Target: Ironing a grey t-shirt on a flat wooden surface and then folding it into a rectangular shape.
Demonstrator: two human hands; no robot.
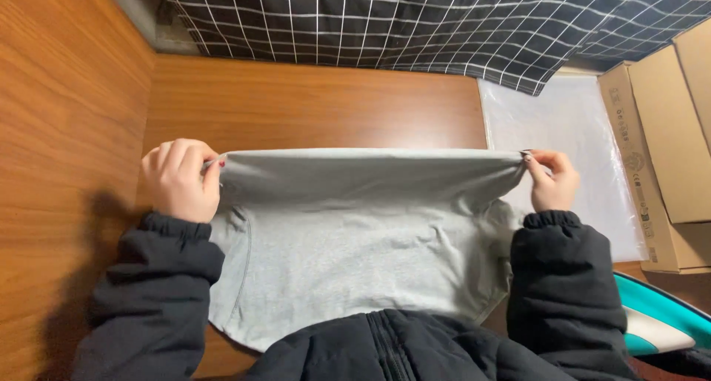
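Observation:
A light grey garment (355,240) hangs stretched between my two hands above a wooden table (311,103). My left hand (180,179) pinches its upper left corner, fingers closed on the fabric edge. My right hand (552,179) pinches the upper right corner. The top edge runs taut and nearly level between them. The lower part of the garment drapes toward my body and is partly covered by my black jacket (385,348). Both wrists wear black padded sleeves.
A black cloth with a white grid (415,18) lies across the far edge. A clear plastic sheet (570,129) sits at the right, with cardboard boxes (670,144) beyond it. A teal and white object (659,322) is at the lower right. A wooden wall (59,114) stands left.

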